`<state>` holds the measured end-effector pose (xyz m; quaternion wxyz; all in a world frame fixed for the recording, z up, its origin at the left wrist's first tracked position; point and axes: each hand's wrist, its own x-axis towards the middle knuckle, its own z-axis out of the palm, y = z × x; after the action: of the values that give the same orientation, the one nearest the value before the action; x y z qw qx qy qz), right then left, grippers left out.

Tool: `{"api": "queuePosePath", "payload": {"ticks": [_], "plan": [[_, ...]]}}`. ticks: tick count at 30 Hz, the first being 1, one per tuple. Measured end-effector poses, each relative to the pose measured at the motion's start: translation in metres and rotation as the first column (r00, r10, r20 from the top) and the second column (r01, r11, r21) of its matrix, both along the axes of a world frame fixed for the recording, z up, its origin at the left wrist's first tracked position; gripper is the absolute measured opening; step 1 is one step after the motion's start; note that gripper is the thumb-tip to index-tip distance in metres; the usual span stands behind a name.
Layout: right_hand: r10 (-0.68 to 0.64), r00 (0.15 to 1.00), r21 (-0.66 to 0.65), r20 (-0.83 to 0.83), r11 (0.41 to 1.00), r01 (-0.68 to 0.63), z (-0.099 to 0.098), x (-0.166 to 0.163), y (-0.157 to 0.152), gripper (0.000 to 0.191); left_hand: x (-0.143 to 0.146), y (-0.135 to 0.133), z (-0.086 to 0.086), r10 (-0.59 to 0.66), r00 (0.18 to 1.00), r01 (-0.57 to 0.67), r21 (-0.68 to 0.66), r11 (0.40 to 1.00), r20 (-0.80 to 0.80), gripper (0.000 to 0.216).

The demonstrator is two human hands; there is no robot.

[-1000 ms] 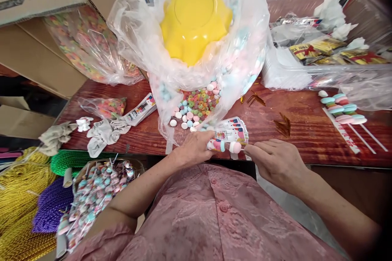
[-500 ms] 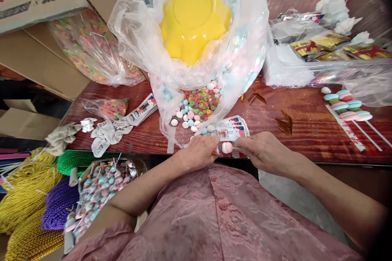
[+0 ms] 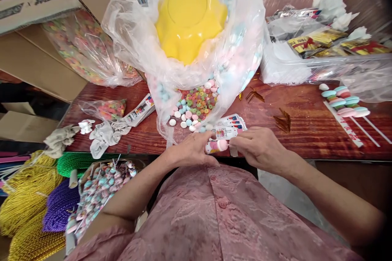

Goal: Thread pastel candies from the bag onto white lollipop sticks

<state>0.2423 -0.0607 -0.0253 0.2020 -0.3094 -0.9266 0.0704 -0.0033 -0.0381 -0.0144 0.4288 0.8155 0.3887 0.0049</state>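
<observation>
A candy lollipop (image 3: 217, 146) in a printed wrapper, with a pink round candy at its right end, lies level at the table's front edge. My right hand (image 3: 260, 147) is closed in a pinch at that pink end, where the stick is mostly hidden by the fingers. Around the other end, my left hand (image 3: 192, 149) has its thumb and fingers apart; whether they touch the wrapper I cannot tell. Just behind lies a stack of printed wrappers (image 3: 228, 128). Loose round candies and gummy rings (image 3: 199, 106) spill from a clear plastic bag (image 3: 248, 45).
A yellow bowl (image 3: 190, 20) sits upside down on the bag. At right are candy skewers (image 3: 346, 102), gold twist ties (image 3: 282, 121) and a clear plastic bin (image 3: 324, 63). A box of finished lollipops (image 3: 104, 187) and coiled cords (image 3: 24, 195) are low at left.
My left thumb and fingers have spread apart, so more of the wrapped lollipop shows. My right hand has shifted slightly left, still pinching at the pink end.
</observation>
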Motion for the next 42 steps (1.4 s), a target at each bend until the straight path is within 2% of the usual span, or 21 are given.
{"api": "queuePosePath", "payload": {"ticks": [2,3,5,8,11,14,17,21,24,27,30,32,34,36,38,40,42], "plan": [[-0.009,1.000,0.055,0.008,0.998,0.009,0.005,0.004,0.003,0.024,-0.002,0.001,-0.002,-0.009,1.000,0.008,-0.052,0.999,-0.019,0.033],[-0.023,1.000,0.066,0.021,0.998,0.022,0.006,0.003,0.003,0.023,-0.001,0.000,-0.004,0.003,0.999,-0.004,-0.032,0.999,-0.041,0.025],[-0.065,0.997,0.033,0.042,0.997,0.064,0.004,0.000,0.001,0.023,0.003,-0.002,-0.011,0.066,0.989,-0.050,0.124,0.991,-0.129,0.014],[-0.129,0.991,-0.176,0.018,0.976,0.130,0.000,-0.005,-0.003,0.030,0.009,-0.005,-0.019,0.153,0.941,-0.028,0.383,0.923,-0.300,0.017],[-0.181,0.983,-0.439,-0.034,0.886,0.148,0.002,-0.003,-0.004,0.041,0.009,-0.006,-0.021,0.162,0.915,0.033,0.469,0.883,-0.370,0.022],[-0.209,0.977,-0.534,-0.047,0.832,0.152,0.006,0.000,-0.005,0.043,0.006,-0.006,-0.020,0.188,0.910,0.029,0.509,0.860,-0.370,0.023],[-0.216,0.976,-0.457,-0.021,0.871,0.182,0.002,-0.006,-0.007,0.040,0.009,-0.007,-0.018,0.164,0.911,0.046,0.488,0.872,-0.379,0.022],[-0.223,0.973,-0.213,0.066,0.949,0.232,-0.008,-0.023,-0.008,0.030,0.014,-0.009,-0.018,0.155,0.913,0.024,0.430,0.902,-0.377,0.023],[-0.167,0.981,-0.139,0.098,0.974,0.179,-0.009,-0.029,-0.003,0.023,0.011,-0.010,-0.021,0.177,0.917,-0.022,0.396,0.918,-0.358,0.026],[-0.085,0.996,-0.256,0.021,0.963,0.088,-0.001,-0.024,0.003,0.028,0.005,-0.010,-0.021,0.191,0.930,-0.067,0.366,0.928,-0.314,0.027],[-0.081,0.993,-0.461,-0.081,0.887,0.035,0.010,-0.014,0.007,0.036,0.003,-0.011,-0.017,0.216,0.920,-0.079,0.385,0.920,-0.328,0.024],[-0.110,0.990,-0.537,-0.087,0.842,0.046,0.012,-0.013,0.007,0.037,0.006,-0.011,-0.014,0.214,0.904,-0.041,0.423,0.905,-0.370,0.021],[-0.144,0.989,-0.532,-0.034,0.840,0.104,0.010,-0.018,0.004,0.036,0.011,-0.011,-0.012,0.199,0.894,0.003,0.449,0.893,-0.401,0.022],[-0.189,0.980,-0.442,0.061,0.875,0.197,0.003,-0.026,0.000,0.031,0.015,-0.011,-0.013,0.194,0.892,0.013,0.454,0.891,-0.408,0.022],[-0.218,0.964,-0.298,0.151,0.920,0.255,-0.004,-0.034,-0.002,0.024,0.017,-0.010,-0.016,0.207,0.895,-0.016,0.436,0.900,-0.394,0.021],[-0.184,0.969,-0.176,0.167,0.961,0.213,-0.007,-0.036,-0.001,0.019,0.015,-0.010,-0.018,0.220,0.908,-0.067,0.395,0.916,-0.357,0.025],[-0.110,0.987,-0.082,0.116,0.989,0.119,-0.004,-0.031,0.003,0.019,0.010,-0.009,-0.019,0.236,0.933,-0.139,0.329,0.934,-0.273,0.025]]}}
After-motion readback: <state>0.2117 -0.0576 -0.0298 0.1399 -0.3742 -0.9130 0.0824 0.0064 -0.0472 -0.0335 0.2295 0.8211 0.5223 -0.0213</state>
